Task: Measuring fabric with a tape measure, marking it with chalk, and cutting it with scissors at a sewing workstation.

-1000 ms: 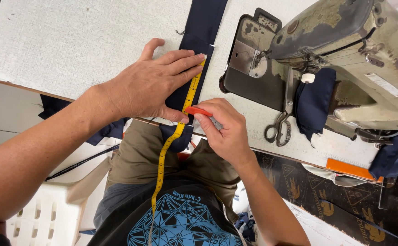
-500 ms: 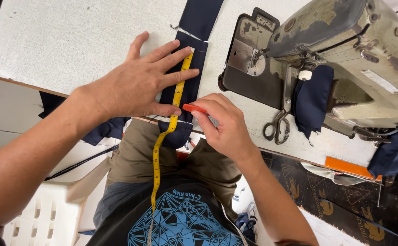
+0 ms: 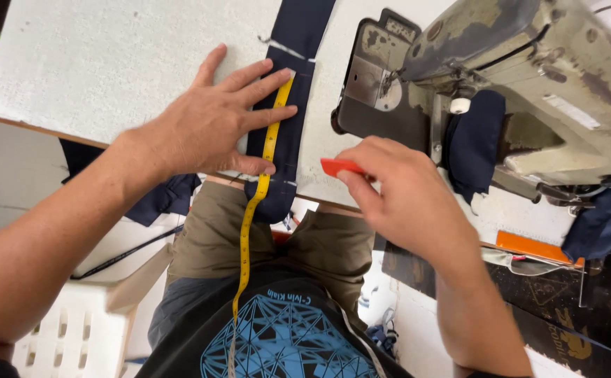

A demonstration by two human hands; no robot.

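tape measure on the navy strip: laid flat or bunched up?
Flat. The yellow tape measure runs straight along the navy fabric strip, pinned under the left hand fingers; its free end hangs off the table edge.

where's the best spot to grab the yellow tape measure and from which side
Probably the free stretch of the yellow tape measure hanging below the table edge. It is a thin flat strip, so pinch it across its width, coming from its right side. Higher up the left hand pins it flat on the navy fabric strip, leaving no grip.

Yellow tape measure (image 3: 269,143) lies flat along the navy fabric strip (image 3: 288,112) under the left hand (image 3: 207,126), red chalk (image 3: 339,167) pinched in the right hand (image 3: 403,196).
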